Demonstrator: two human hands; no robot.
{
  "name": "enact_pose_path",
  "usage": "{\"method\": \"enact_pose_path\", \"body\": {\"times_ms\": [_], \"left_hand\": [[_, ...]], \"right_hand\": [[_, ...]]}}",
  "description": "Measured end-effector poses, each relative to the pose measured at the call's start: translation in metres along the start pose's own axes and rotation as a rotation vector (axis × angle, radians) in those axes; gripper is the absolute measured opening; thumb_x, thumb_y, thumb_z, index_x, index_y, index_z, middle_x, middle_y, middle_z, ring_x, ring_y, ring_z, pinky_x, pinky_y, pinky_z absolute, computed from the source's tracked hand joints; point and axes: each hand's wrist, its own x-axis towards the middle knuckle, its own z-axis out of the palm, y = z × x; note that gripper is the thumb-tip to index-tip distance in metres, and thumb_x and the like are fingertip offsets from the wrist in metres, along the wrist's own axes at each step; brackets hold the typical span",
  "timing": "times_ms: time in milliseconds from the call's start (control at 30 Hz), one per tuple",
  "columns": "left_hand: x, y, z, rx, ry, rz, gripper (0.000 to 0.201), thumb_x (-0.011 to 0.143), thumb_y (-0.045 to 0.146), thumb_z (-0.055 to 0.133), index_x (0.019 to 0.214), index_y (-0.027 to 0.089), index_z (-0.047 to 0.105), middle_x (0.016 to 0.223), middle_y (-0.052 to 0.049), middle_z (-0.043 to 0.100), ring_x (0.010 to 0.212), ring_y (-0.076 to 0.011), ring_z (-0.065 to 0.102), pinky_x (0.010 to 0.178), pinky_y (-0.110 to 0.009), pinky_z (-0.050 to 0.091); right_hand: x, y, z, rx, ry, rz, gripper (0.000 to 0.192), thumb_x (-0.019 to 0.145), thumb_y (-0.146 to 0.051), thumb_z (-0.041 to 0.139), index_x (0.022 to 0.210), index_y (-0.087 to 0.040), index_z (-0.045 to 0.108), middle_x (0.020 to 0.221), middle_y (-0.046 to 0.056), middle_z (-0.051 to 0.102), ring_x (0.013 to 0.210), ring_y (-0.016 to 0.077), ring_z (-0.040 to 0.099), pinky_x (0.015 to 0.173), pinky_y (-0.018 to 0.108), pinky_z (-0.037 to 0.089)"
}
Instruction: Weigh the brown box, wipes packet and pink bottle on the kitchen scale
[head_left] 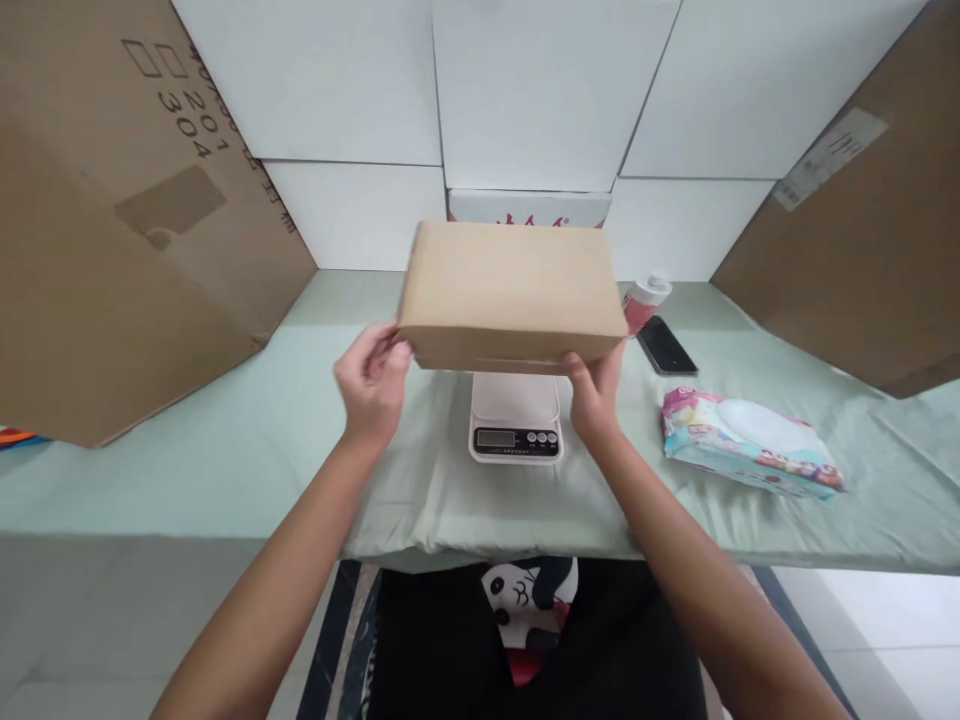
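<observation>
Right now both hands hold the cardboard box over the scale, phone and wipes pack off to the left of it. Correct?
Not quite. In the head view the phone and wipes pack lie to the right of the scale, not the left. Both the left hand and right hand do hold the cardboard box over it.

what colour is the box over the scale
Plain tan-brown cardboard box, clearest in the head view.

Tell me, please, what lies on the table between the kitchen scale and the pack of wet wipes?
Only bare green cloth, crossed by the right hand and forearm, as the head view shows.
</observation>
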Motion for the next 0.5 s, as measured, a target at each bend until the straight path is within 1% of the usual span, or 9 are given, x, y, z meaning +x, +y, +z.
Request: {"method": "enact_pose_path", "body": {"times_ms": [33,67,133,200,300,400,500], "left_hand": [[0.003,-0.002,0.016,-0.007,-0.044,0.022,0.037,0.088,0.051,0.07,0.105,0.019,0.076,0.092,-0.006,0.075,0.088,-0.0199,0.074,0.078,-0.031,0.065],[0.005,-0.007,0.028,-0.01,-0.079,0.05,0.036,0.089,0.05,0.069,0.104,0.018,0.076,0.091,-0.007,0.075,0.087,-0.0194,0.074,0.077,-0.03,0.064],[0.006,-0.017,0.04,-0.014,-0.107,0.123,0.032,0.092,0.047,0.066,0.1,0.018,0.076,0.092,-0.007,0.076,0.082,-0.018,0.073,0.07,-0.028,0.061],[0.003,-0.026,0.041,-0.001,-0.077,0.213,0.028,0.094,0.044,0.064,0.09,0.018,0.076,0.09,-0.007,0.076,0.079,-0.0175,0.071,0.065,-0.027,0.057],[-0.002,-0.032,0.032,0.066,0.004,0.315,0.035,0.096,0.045,0.063,0.073,0.018,0.068,0.081,-0.007,0.072,0.078,-0.018,0.068,0.066,-0.029,0.054],[-0.003,-0.033,0.028,0.13,0.014,0.302,0.034,0.096,0.047,0.061,0.077,0.019,0.068,0.085,-0.006,0.071,0.082,-0.0183,0.068,0.067,-0.029,0.053],[-0.003,-0.034,0.03,0.118,-0.013,0.275,0.029,0.097,0.044,0.061,0.082,0.02,0.07,0.089,-0.005,0.072,0.085,-0.0173,0.069,0.068,-0.027,0.053]], "right_hand": [[0.0,0.01,-0.012,-0.034,0.014,-0.005,0.078,0.096,-0.067,0.051,0.161,-0.03,0.028,0.159,0.014,0.038,0.155,0.033,0.035,0.129,0.059,0.031],[-0.002,0.018,-0.021,-0.064,0.019,-0.008,0.078,0.096,-0.066,0.052,0.161,-0.03,0.028,0.158,0.014,0.038,0.156,0.0335,0.032,0.13,0.061,0.027],[-0.01,0.031,-0.033,-0.098,0.008,-0.011,0.082,0.096,-0.065,0.053,0.163,-0.028,0.025,0.158,0.015,0.037,0.158,0.0345,0.029,0.132,0.062,0.021],[-0.019,0.038,-0.038,-0.1,-0.02,-0.008,0.088,0.095,-0.066,0.054,0.166,-0.027,0.018,0.159,0.017,0.035,0.158,0.0356,0.029,0.133,0.061,0.02],[-0.028,0.041,-0.037,-0.129,-0.061,-0.002,0.096,0.093,-0.075,0.05,0.167,-0.027,0.011,0.159,0.017,0.034,0.157,0.0376,0.031,0.132,0.062,0.023],[-0.029,0.043,-0.034,-0.19,-0.08,-0.007,0.097,0.092,-0.079,0.044,0.167,-0.03,0.006,0.162,0.015,0.031,0.159,0.0388,0.027,0.13,0.064,0.028],[-0.029,0.044,-0.034,-0.213,-0.068,-0.042,0.089,0.094,-0.076,0.042,0.165,-0.035,0.008,0.164,0.013,0.028,0.158,0.0384,0.03,0.128,0.064,0.031]]}}
